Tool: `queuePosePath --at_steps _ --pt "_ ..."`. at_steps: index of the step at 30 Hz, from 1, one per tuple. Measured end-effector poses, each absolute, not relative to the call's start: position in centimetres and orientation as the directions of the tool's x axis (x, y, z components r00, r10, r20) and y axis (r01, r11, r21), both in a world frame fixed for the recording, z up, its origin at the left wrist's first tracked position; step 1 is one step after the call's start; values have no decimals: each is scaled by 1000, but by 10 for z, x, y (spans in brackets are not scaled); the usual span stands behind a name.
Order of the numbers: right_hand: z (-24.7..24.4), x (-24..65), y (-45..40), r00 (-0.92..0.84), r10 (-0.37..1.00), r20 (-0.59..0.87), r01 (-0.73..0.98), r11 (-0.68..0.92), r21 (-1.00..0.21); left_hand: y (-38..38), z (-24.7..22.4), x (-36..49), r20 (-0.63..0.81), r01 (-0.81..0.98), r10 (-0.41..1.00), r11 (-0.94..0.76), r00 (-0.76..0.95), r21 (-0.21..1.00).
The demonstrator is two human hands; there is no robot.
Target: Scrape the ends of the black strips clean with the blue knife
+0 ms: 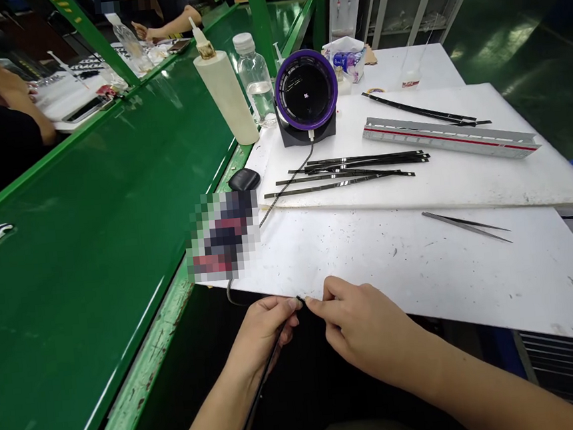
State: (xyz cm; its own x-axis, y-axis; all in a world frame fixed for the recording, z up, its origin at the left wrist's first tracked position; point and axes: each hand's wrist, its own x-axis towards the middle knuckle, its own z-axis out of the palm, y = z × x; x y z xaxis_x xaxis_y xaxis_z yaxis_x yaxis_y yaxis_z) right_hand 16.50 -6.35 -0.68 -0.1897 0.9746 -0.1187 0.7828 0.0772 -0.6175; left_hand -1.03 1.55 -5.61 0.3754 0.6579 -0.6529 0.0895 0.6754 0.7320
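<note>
My left hand (268, 320) is closed around a thin black strip (253, 405), just off the table's front edge. The strip's long part runs down along my left forearm to the bottom of the view. At the strip's dark upper end, my right hand (357, 309) meets the left, fingers curled and thumb and fingertip pinched at the tip. Exactly what lies between the right fingertips is too small to see. Beyond the hands, several similar black strips (353, 174) lie in a loose pile on a white foam board (465, 189).
Tweezers (462, 225) lie on the white table (349, 243). Behind are a purple fan (306, 93) with a cable, a white squeeze bottle (226, 96), a clear bottle (256, 84) and a grey channel (450, 139). A green conveyor (91, 225) runs left; co-workers sit beyond it.
</note>
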Motion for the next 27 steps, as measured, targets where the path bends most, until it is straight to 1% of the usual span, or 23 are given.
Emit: queuePosePath --at_steps 2,4,6,9,11,12,14,16,17,18,19,21,23,25,27 --pt "-10 163 -66 -181 976 -120 803 76 -591 16 -57 -11 -648 72 655 679 389 730" --pt "-13 162 -69 -155 983 -99 796 65 -602 17 -59 -11 -646 48 645 691 409 721" --pt "-15 163 -71 -107 992 -67 739 34 -672 18 -60 -11 -647 25 629 708 430 706" --pt "-12 167 -72 -7 999 -45 564 -33 -825 17 -55 -13 -651 0 613 728 447 686" --pt "-7 167 -74 50 995 -81 425 -94 -900 14 -45 -15 -619 71 653 661 437 747" --pt "-4 166 -75 78 990 -118 353 -138 -925 11 -38 -15 -579 146 699 578 420 803" --pt "0 163 -77 117 969 -215 195 -235 -952 4 -22 -17 -421 334 828 304 371 892" --pt "2 159 -77 109 948 -299 57 -306 -950 -3 -6 -17 -191 458 920 13 343 889" --pt "2 157 -76 85 942 -323 12 -326 -945 -6 0 -16 -88 488 935 -98 345 867" --pt "1 155 -74 55 940 -336 -18 -336 -942 -8 6 -15 -7 503 934 -186 356 844" --pt "1 153 -72 31 940 -339 -35 -338 -941 -10 10 -13 38 513 925 -244 379 823" --pt "0 150 -68 7 943 -332 -52 -332 -942 -12 16 -11 45 526 899 -295 435 798" --pt "-1 148 -66 9 943 -332 -58 -331 -942 -13 18 -10 2 539 882 -289 471 792" --pt "-1 148 -65 9 938 -347 -63 -346 -936 -12 17 -10 -52 543 883 -239 466 805" --pt "-1 149 -65 -11 934 -357 -91 -356 -930 -11 12 -12 -158 512 879 -108 449 852"
